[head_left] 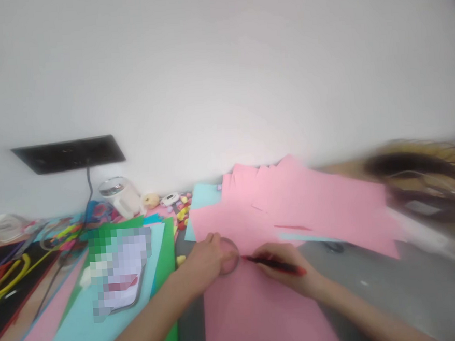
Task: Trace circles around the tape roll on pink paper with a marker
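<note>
A pink sheet (261,313) lies on the grey mat in front of me. On its upper left part rests a round, clear ring-like disc (229,265), with the fingers of my left hand (206,257) pressed down on it. My right hand (285,270) is closed round a black and red pen (276,264), whose tip touches the sheet at the disc's right edge. Pink paper (311,196) is fanned out behind both hands, with a red strip (293,227) on it.
Green and light blue sheets (75,337) bear a blurred-out phone (125,271) at the left. Small toys (183,210) and a white cup-like object (122,197) stand near the wall. A black socket plate (70,154) is on the wall. Dark, blurred items (424,203) lie at the right.
</note>
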Motion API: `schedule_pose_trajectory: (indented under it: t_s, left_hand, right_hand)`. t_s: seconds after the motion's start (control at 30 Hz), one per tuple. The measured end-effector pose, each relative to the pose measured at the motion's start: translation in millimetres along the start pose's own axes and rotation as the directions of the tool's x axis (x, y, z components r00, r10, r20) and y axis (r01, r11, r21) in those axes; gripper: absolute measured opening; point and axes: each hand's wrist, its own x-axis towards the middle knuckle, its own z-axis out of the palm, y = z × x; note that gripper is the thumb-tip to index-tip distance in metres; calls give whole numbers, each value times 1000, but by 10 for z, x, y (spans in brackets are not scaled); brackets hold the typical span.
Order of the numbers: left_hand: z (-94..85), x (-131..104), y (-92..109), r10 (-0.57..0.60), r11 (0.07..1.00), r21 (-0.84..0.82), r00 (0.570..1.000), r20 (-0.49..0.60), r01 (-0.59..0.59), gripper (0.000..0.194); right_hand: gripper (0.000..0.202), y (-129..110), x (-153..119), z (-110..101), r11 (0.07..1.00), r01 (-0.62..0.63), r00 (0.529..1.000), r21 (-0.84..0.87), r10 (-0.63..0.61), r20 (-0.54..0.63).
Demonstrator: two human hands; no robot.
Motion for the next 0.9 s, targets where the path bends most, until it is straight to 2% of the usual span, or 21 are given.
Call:
schedule_pose_trajectory:
  t_s: [0.1, 0.23, 0.4, 0.47, 0.53, 0.67, 0.8, 0.9]
  left_hand:
    - [-18, 13, 3, -19, 1000, -5, 1000, 1, 19, 42]
    - [-44, 23, -9, -27, 998, -48, 1000, -7, 26, 38]
    - [-28, 49, -44, 8, 999, -33, 999, -38, -10, 41]
    - [-17, 63, -55, 10, 999, -31, 999, -41, -11, 43]
    - [-24, 70, -55, 5, 999, -31, 999, -33, -6, 41]
    - [-109, 60, -17, -37, 998, -59, 999, 10, 37, 36]
    - [-188, 45, 22, -79, 994, -76, 995, 63, 83, 31]
    - [-193, 44, 24, -68, 993, -96, 997, 45, 72, 34]
  right_hand:
    - [12, -37, 15, 9, 1000, -19, 999, -19, 18, -41]
    - [13, -89, -63, 175, 998, -2, 997, -64, -3, -76]
    - [27, -105, -158, 478, 954, 203, 978, -221, -207, 2]
    - [27, -126, -158, 546, 915, 242, 967, -323, -253, 6]
    - [28, -170, -137, 566, 866, 298, 953, -401, -295, 71]
    - [39, -291, -40, 575, 812, 367, 927, -454, -279, 250]
    - [34, -351, 72, 687, 793, 383, 920, -474, -280, 275]
    - [33, -366, 106, 761, 764, 383, 919, -520, -258, 298]
